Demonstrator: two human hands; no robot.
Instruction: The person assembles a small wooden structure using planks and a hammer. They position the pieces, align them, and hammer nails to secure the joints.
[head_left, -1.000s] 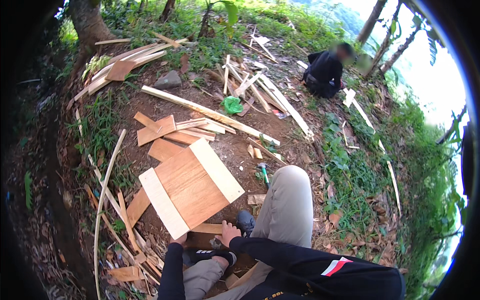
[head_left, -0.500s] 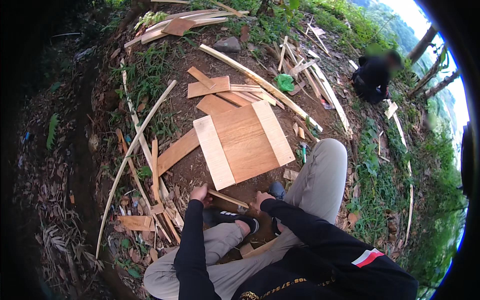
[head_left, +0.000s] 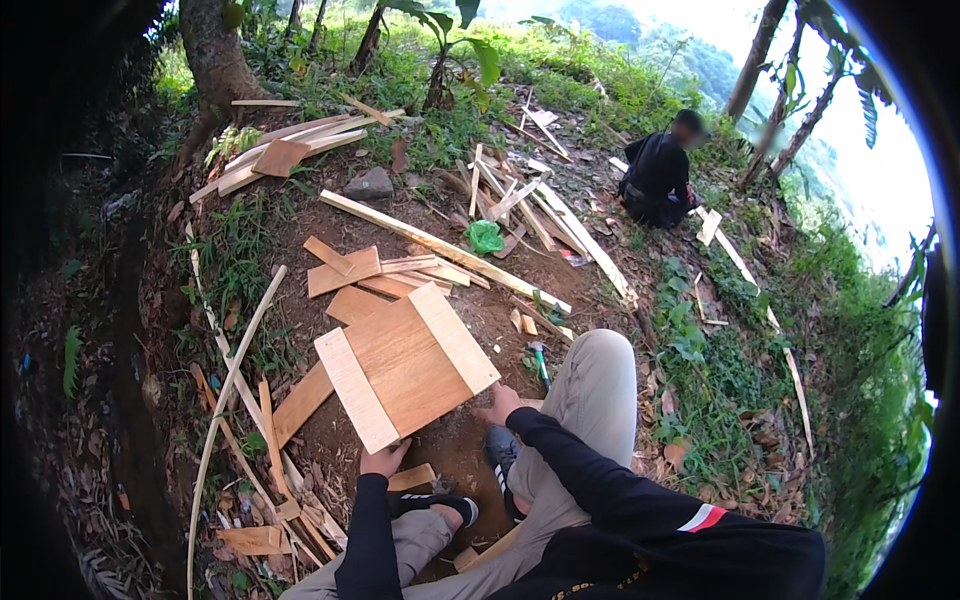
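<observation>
A square wooden panel [head_left: 405, 365], brown in the middle with paler strips along two sides, is right in front of me. My left hand [head_left: 385, 460] is closed at its near-left corner, the fingers partly hidden beneath the edge. At the near-right corner, my right hand [head_left: 500, 404] has its fingers curled against the panel's edge. Just below the left hand, a short wood block [head_left: 411, 477] lies beside my shoe. A hammer [head_left: 541, 366] with a green-and-dark handle rests on the soil by my right knee.
Loose boards [head_left: 345, 268] lie beyond the panel, with a long pale batten [head_left: 440, 245] behind them. A green plastic bag [head_left: 484, 236] sits near a heap of scrap wood [head_left: 530, 205]. Long bent strips [head_left: 235, 370] stretch along the left. Another person [head_left: 657, 175] crouches at the far right.
My view has tilted up and turned right. Both hands have come up to the panel's near corners. The wood strip that was by my left hand is now out of it.
</observation>
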